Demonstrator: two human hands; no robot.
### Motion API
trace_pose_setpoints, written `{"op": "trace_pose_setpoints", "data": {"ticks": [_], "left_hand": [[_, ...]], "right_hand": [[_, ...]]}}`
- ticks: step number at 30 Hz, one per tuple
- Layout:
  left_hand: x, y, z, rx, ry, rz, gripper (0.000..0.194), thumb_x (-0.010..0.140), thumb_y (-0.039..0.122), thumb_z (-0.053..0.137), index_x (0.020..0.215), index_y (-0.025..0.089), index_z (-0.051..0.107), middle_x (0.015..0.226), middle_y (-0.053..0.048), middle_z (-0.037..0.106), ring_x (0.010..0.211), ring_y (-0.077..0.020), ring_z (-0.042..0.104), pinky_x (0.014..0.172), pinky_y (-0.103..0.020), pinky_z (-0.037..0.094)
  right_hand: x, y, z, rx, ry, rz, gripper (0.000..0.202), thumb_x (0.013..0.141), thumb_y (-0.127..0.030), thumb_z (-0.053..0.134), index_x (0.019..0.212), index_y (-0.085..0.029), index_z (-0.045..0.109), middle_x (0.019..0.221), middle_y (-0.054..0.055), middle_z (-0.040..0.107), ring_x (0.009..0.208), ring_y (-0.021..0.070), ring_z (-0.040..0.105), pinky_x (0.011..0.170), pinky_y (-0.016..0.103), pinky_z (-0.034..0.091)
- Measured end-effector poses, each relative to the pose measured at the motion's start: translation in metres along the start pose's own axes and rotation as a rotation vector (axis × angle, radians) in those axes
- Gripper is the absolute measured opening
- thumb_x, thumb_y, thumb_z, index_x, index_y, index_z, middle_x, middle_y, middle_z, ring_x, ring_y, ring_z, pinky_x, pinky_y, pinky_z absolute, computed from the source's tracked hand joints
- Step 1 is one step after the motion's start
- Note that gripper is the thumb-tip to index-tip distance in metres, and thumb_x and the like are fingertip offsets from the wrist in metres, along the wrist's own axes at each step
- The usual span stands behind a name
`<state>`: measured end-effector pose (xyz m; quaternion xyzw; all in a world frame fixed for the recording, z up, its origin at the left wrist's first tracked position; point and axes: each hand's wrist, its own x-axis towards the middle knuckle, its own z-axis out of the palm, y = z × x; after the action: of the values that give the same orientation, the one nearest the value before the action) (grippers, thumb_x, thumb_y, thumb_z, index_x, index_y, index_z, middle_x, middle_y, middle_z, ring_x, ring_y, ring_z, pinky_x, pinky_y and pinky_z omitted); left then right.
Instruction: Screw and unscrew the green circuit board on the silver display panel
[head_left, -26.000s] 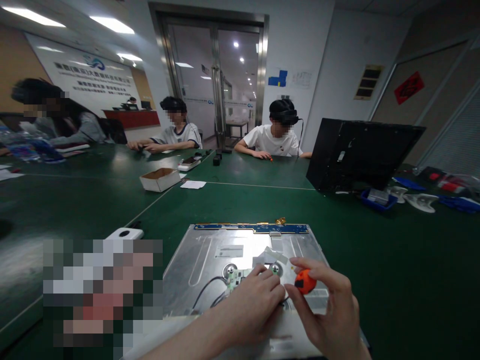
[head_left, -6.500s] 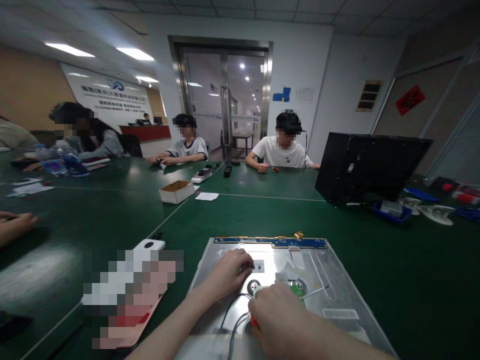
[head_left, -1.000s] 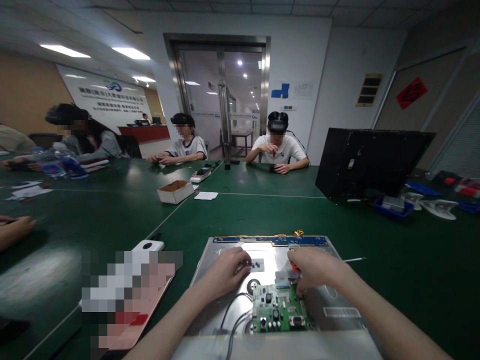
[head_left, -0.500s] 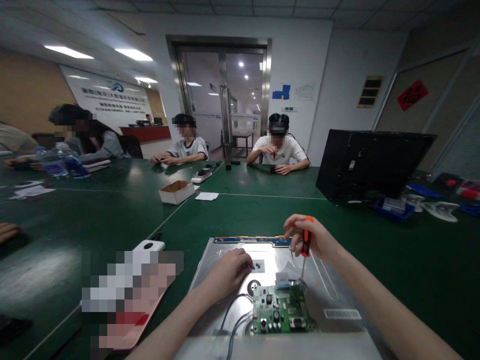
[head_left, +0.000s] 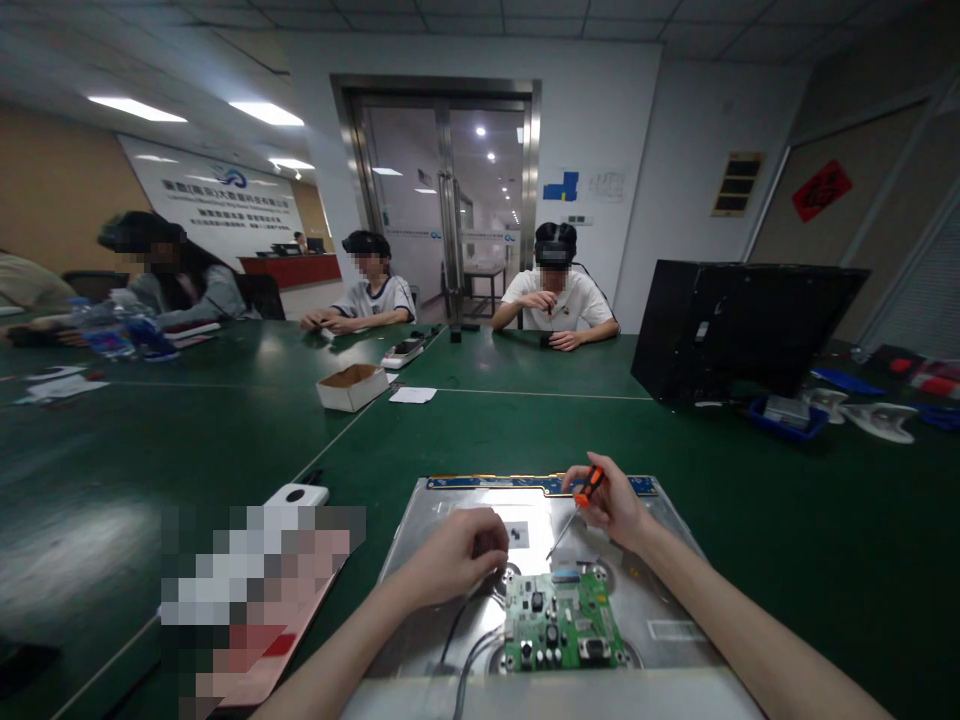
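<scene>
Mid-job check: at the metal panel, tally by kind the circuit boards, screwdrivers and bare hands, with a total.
Circuit boards: 2 (green board, long blue board)
Screwdrivers: 1 (orange and black screwdriver)
Bare hands: 2 (left hand, right hand)
Total: 5

Green circuit board (head_left: 561, 620); screwdriver (head_left: 590, 487) orange and, seemingly, black.

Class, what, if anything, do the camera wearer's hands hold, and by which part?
Right hand: a screwdriver, by its orange-and-black handle. Left hand: cannot be told; its fingertips are unclear.
</scene>
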<state>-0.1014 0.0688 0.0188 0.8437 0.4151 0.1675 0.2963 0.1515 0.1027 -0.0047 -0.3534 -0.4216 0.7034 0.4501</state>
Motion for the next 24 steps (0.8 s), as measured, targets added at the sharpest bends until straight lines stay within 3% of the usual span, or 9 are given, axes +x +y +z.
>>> {"op": "trace_pose_setpoints", "data": {"ticks": [7, 24], "left_hand": [[-0.0016, 0.0027, 0.0058, -0.110, -0.100, 0.023, 0.004, 0.075, 0.015, 0.062, 0.076, 0.015, 0.066, 0.070, 0.002, 0.058, 0.064, -0.0129, 0.052, 0.057, -0.020, 0.037], [-0.0010, -0.0005, 0.0042, -0.120, -0.139, -0.013, 0.010, 0.074, 0.012, 0.058, 0.080, 0.016, 0.066, 0.073, 0.001, 0.058, 0.067, -0.0137, 0.051, 0.059, -0.021, 0.037]], "right_hand": [[0.0019, 0.0054, -0.0022, 0.050, -0.016, -0.005, 0.048, 0.072, -0.061, 0.055, 0.070, -0.014, 0.063, 0.041, -0.003, 0.052, 0.027, 0.0044, 0.022, 0.033, 0.021, 0.009], [0.0036, 0.0080, -0.0049, 0.044, 0.008, 0.009, 0.045, 0.072, -0.060, 0.056, 0.070, -0.015, 0.063, 0.041, -0.005, 0.050, 0.028, 0.0051, 0.024, 0.033, 0.020, 0.011]]}}
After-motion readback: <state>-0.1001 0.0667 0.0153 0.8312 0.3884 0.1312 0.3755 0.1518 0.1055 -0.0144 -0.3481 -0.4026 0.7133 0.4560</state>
